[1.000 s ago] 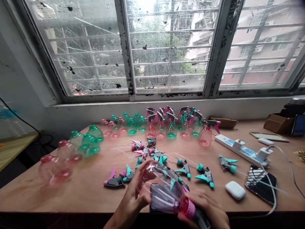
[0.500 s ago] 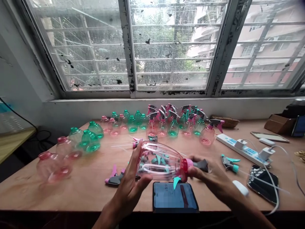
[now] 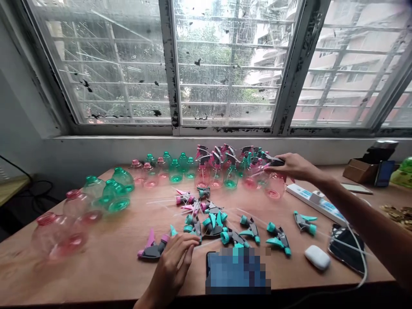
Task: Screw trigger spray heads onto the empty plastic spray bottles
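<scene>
My right hand (image 3: 294, 167) reaches to the back right, its fingers closed on the grey trigger head of a pink spray bottle (image 3: 251, 179) among the finished-looking ones. Overlapping bottles and my fingers hide part of it. Beside it stands another clear pink spray bottle (image 3: 275, 186), its top covered by my hand. My left hand (image 3: 174, 259) hangs low over the table front, fingers loosely bent, thumb apart, with no object visible in it. Near its fingertips lie a pink-and-grey trigger head (image 3: 154, 249) and a teal-and-grey trigger head (image 3: 193, 226).
Open-necked bottles, green (image 3: 119, 195) and pink (image 3: 61, 236), line the left side. Several more teal trigger heads (image 3: 280, 240) lie mid-table. A tablet-like device (image 3: 238, 272) sits at the front edge. Rightward are a power strip (image 3: 313, 199), a white case (image 3: 317, 257) and a dark phone (image 3: 346, 249).
The pink bottle held sideways between both hands has left the front. My right hand has moved up to the back group; my left hand has let go and dropped slightly lower.
</scene>
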A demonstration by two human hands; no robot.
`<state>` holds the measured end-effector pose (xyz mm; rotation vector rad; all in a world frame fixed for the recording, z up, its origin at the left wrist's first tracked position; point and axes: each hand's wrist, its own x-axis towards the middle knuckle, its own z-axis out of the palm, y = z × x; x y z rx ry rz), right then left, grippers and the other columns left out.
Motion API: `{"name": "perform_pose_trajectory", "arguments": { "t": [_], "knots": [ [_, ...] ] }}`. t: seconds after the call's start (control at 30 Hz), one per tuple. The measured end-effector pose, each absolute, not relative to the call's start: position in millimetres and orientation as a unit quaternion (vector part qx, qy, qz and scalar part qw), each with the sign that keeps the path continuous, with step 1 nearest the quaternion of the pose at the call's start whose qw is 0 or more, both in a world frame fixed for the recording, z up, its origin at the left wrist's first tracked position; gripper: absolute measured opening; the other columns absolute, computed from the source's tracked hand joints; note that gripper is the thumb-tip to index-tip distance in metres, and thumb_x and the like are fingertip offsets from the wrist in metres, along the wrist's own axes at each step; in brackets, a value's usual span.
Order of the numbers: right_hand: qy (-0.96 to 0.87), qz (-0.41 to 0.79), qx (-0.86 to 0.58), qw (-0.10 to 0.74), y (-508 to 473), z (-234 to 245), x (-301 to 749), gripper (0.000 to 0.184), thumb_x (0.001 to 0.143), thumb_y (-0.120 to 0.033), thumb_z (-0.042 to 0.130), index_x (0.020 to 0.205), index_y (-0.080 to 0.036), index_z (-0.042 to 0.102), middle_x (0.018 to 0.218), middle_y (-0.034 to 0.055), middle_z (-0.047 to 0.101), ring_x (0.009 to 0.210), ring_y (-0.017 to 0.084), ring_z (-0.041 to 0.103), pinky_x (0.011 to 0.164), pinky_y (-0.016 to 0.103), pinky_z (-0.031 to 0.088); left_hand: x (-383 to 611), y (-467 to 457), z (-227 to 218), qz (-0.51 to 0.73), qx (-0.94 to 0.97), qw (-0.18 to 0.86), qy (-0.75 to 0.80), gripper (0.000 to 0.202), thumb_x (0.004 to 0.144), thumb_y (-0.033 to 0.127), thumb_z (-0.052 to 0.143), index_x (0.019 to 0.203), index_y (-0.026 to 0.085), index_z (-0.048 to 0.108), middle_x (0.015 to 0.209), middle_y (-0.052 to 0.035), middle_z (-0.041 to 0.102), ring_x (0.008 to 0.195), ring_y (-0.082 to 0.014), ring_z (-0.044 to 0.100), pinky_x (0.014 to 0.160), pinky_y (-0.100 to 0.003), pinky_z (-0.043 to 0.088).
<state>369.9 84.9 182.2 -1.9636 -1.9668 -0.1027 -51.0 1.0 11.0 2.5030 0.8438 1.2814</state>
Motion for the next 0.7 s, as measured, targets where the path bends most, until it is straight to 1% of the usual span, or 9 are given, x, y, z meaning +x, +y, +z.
{"name": "perform_pose_trajectory", "arguments": {
  "t": [0.03,0.1,0.2,0.3,0.4,0.5,0.6,0.67,0.7],
  "knots": [
    [-0.695,-0.029,-0.707,0.124,95,181,371,0.048,0.08,-0.067,0.062,0.079,-0.02,0.07,0.052,0.0005,0.067,0.056,0.022,0.067,0.048,0.026,0.039,-50,1,11,0.427,0.854,0.11,0.275,0.027,0.097,0.005,0.043,0.111,0.021,0.06,0.112,-0.0088,0.07,0.108,-0.0218,0.064,0.094,-0.035,0.049],
    [-0.691,-0.024,-0.719,0.066,115,174,368,0.046,0.08,-0.066,0.062,0.081,-0.02,0.069,0.053,0.0027,0.068,0.063,0.025,0.069,0.05,0.027,0.039,-50,0,11,0.42,0.861,0.121,0.261,0.029,0.096,0.003,0.042,0.111,0.021,0.06,0.11,-0.0082,0.07,0.106,-0.0214,0.065,0.094,-0.034,0.05],
    [-0.688,-0.02,-0.726,0.023,139,160,363,0.043,0.078,-0.063,0.065,0.074,-0.02,0.069,0.05,0.0044,0.066,0.064,0.028,0.07,0.052,0.029,0.04,-51,-2,11,0.422,0.858,0.132,0.263,0.029,0.095,0.003,0.043,0.109,0.021,0.06,0.108,-0.0072,0.071,0.104,-0.0214,0.066,0.093,-0.034,0.05],
    [-0.686,-0.025,-0.727,-0.002,154,150,364,0.04,0.076,-0.06,0.069,0.07,-0.021,0.07,0.06,0.0065,0.071,0.07,0.028,0.071,0.057,0.03,0.044,-52,-1,11,0.421,0.851,0.148,0.277,0.027,0.096,0.005,0.043,0.108,0.022,0.061,0.107,-0.0072,0.07,0.102,-0.0214,0.066,0.091,-0.033,0.051],
    [-0.685,-0.05,-0.727,-0.006,163,145,371,0.039,0.076,-0.059,0.07,0.085,-0.021,0.073,0.076,0.0089,0.075,0.084,0.031,0.072,0.063,0.032,0.047,-52,-1,11,0.421,0.847,0.148,0.29,0.026,0.098,0.007,0.043,0.11,0.022,0.061,0.106,-0.007,0.071,0.102,-0.0215,0.066,0.093,-0.035,0.049],
    [-0.68,-0.086,-0.728,-0.001,167,141,380,0.045,0.076,-0.058,0.072,0.103,-0.022,0.072,0.094,0.0126,0.076,0.093,0.034,0.071,0.067,0.035,0.049,-52,-3,10,0.421,0.846,0.142,0.295,0.025,0.099,0.01,0.043,0.109,0.023,0.061,0.105,-0.0064,0.071,0.101,-0.0218,0.066,0.095,-0.037,0.048],
    [-0.678,-0.121,-0.724,0.012,164,135,384,0.052,0.079,-0.059,0.07,0.113,-0.02,0.069,0.1,0.016,0.076,0.093,0.035,0.071,0.066,0.037,0.051,-54,-8,9,0.43,0.837,0.137,0.309,0.029,0.102,0.017,0.038,0.115,0.024,0.063,0.12,-0.0088,0.066,0.112,-0.0244,0.062,0.099,-0.04,0.048],
    [-0.683,-0.148,-0.715,0.028,156,133,382,0.055,0.083,-0.058,0.066,0.121,-0.018,0.065,0.105,0.0173,0.075,0.096,0.036,0.07,0.068,0.038,0.053,-57,-12,9,0.445,0.826,0.11,0.328,0.034,0.104,0.022,0.034,0.119,0.027,0.065,0.137,-0.0086,0.056,0.122,-0.0272,0.057,0.104,-0.045,0.045],
    [-0.685,-0.164,-0.708,0.039,149,132,379,0.056,0.086,-0.056,0.065,0.127,-0.018,0.061,0.112,0.0185,0.073,0.102,0.037,0.068,0.07,0.039,0.054,-60,-13,10,0.463,0.812,0.092,0.343,0.036,0.104,0.024,0.034,0.12,0.028,0.065,0.142,-0.0073,0.051,0.125,-0.0282,0.054,0.106,-0.047,0.043]
  ]
}}
